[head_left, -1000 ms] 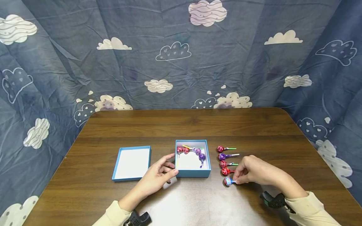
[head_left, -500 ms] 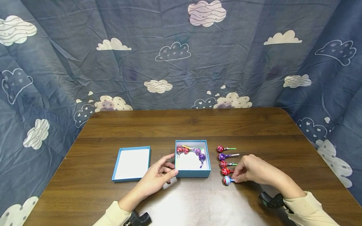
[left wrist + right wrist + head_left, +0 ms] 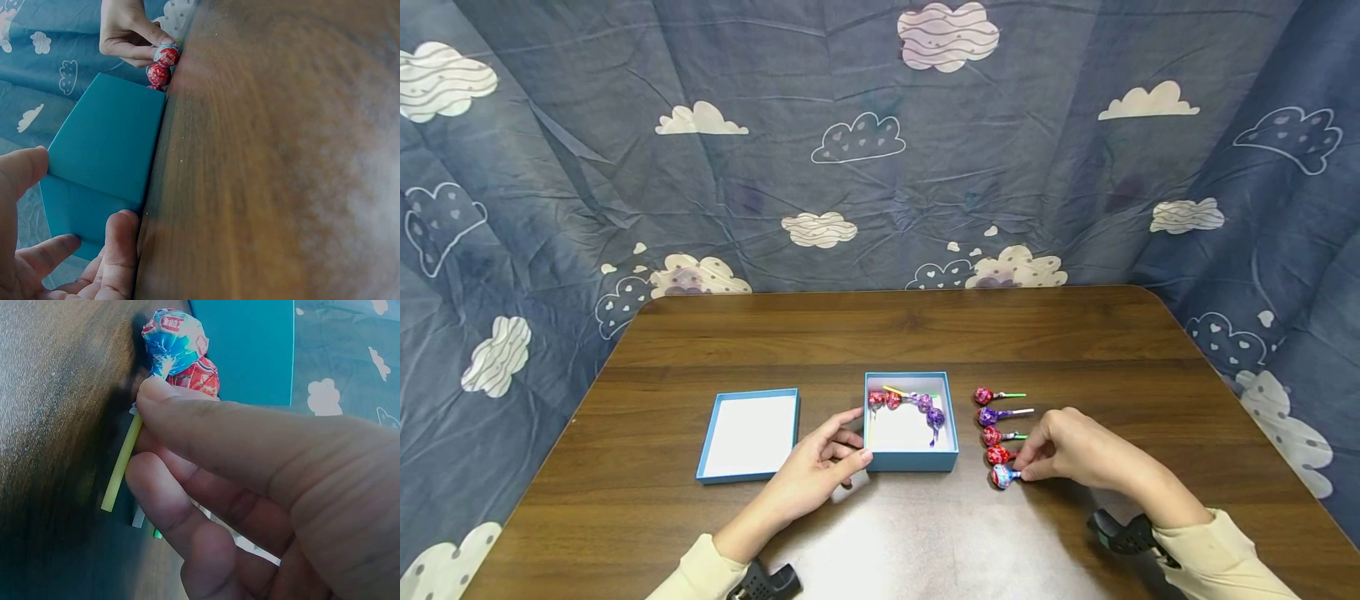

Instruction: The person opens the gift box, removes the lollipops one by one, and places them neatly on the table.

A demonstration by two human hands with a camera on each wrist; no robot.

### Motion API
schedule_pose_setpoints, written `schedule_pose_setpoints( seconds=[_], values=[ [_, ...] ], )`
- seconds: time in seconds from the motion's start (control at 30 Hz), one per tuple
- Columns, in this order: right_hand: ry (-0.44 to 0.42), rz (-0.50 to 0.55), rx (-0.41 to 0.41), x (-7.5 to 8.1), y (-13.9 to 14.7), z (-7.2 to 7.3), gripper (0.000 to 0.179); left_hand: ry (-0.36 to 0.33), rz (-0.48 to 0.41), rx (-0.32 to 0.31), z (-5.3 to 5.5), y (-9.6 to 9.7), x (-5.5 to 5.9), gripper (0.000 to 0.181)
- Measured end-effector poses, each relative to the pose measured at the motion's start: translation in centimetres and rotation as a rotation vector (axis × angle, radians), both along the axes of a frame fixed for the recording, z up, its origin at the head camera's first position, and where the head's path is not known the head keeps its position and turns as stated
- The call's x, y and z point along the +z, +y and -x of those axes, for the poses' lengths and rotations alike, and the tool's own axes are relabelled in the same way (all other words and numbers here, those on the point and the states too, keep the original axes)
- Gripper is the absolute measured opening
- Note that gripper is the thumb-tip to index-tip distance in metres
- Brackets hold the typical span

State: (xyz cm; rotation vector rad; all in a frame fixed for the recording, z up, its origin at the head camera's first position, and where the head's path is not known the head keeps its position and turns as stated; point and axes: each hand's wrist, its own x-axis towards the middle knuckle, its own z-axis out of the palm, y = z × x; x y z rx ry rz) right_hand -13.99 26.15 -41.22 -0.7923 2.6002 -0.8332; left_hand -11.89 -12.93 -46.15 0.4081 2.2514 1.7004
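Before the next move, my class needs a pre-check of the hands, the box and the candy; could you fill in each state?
1. Right hand has a pinch on the blue lollipop: ok, at the wrapper's neck.
2. Left hand touches the box: ok, at its left side.
3. Box open with room inside: ok, bare floor shows in front of the purple lollipop.
4. Lid off the box: ok, lying to its left.
5. Blue lollipop clear of the red lollipop behind it: cannot tell; very close, contact unclear.
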Motion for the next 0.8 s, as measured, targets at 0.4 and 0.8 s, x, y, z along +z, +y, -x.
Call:
schedule_pose_setpoints(
  seconds=[0.4, 0.8],
  values=[
    [-0.011, 0.029, 0.013, 0.3, 0.0, 0.1, 0.005, -0.004, 0.002, -0.003, 0.0, 0.0, 0.0, 0.065],
    [-0.026, 0.067, 0.021, 1.3, -0.2, 0.2, 0.005, 0.002, -0.001, -0.005, 0.0, 0.0, -0.1, 0.064]
  ],
)
